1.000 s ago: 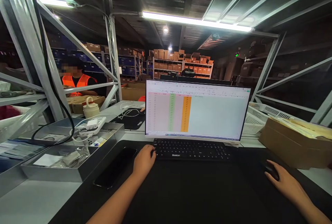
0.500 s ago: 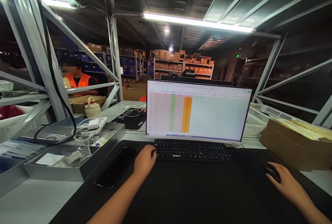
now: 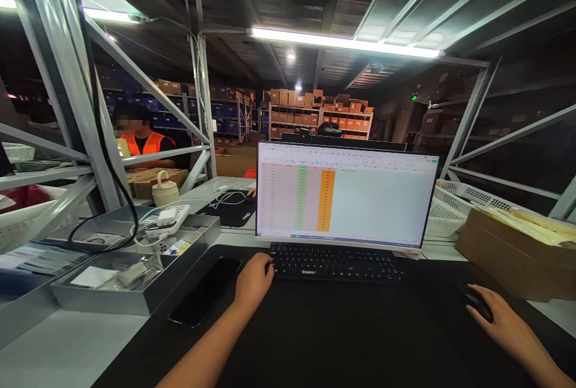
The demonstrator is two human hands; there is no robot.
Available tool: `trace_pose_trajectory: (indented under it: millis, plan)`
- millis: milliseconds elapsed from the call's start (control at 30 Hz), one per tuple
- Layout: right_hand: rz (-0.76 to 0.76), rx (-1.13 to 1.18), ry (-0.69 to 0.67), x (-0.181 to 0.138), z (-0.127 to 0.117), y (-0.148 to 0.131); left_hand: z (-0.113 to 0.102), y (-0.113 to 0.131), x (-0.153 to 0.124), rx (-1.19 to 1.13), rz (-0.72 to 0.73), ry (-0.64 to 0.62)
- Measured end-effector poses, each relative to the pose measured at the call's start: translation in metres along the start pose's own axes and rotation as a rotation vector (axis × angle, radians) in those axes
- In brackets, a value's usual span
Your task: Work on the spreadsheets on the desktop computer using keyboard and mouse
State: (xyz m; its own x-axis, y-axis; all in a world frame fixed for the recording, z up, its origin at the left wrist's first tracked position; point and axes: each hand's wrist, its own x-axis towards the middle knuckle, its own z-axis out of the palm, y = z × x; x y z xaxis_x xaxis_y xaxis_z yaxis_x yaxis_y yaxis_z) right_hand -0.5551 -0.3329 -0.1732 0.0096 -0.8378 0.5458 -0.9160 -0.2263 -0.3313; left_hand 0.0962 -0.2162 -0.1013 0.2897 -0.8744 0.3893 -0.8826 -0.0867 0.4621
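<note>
While the left hand (image 3: 254,280) rests at the keyboard (image 3: 337,263), the right hand (image 3: 508,319) cups the mouse (image 3: 481,305)

Where the keyboard ends toward the person, a broad bare stretch of black desk mat (image 3: 351,328) opens up, wide enough for either forearm to swing. Behind the keyboard, the room is tight: the monitor (image 3: 378,202) stands close along its back edge. To the keyboard's right, a plain strip of mat runs as far as the mouse. Beyond that strip, right of the keyboard and farther back, a cardboard box (image 3: 508,262) bounds the mat. To the keyboard's left, past the left hand, a phone (image 3: 204,292) lies flat at a slant near the mat's edge; farther left, a shallow metal tray (image 3: 105,302) sits on the pale tabletop (image 3: 54,346), its wall near that same edge.

The keyboard's left end lies directly at the fingertips of the left hand, which is loosely curled, thumb toward the keys; how wide its fingers stand, or whether a key is pressed, cannot be told. The mouse lies to the right of the keyboard and nearer the person, under the right hand, whose grasp is narrow: fingers lie over it and the thumb runs along its near side.
</note>
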Motion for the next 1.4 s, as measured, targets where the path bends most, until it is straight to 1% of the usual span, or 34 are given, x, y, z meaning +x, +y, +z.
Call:
trace_pose_trajectory:
  millis: [200,300,433,700,867,1033,1167,1400]
  plan:
    - [-0.013,0.005,0.012,0.000,-0.001,-0.010,-0.001,0.000,0.000,0.000,-0.001,0.009]
    - [0.002,-0.019,-0.002,0.000,-0.002,-0.012,0.000,0.000,0.001,0.005,-0.001,0.017]
    - [0.004,-0.041,0.015,0.001,-0.002,-0.011,0.002,-0.003,0.001,0.018,0.010,0.029]
    - [0.027,-0.110,-0.027,-0.001,-0.012,-0.022,0.002,-0.005,0.003,0.013,0.019,0.033]
    - [0.065,-0.141,-0.028,-0.002,-0.017,-0.027,0.001,-0.004,0.003,0.007,0.025,0.027]
    - [0.043,-0.107,-0.022,-0.004,-0.018,-0.030,0.000,-0.003,0.002,0.009,0.024,0.052]
    - [0.050,-0.103,-0.035,-0.004,-0.019,-0.034,0.001,-0.003,0.002,-0.002,0.004,0.037]
    - [0.075,-0.113,-0.037,-0.002,-0.019,-0.036,0.001,-0.003,0.003,0.003,0.013,0.020]
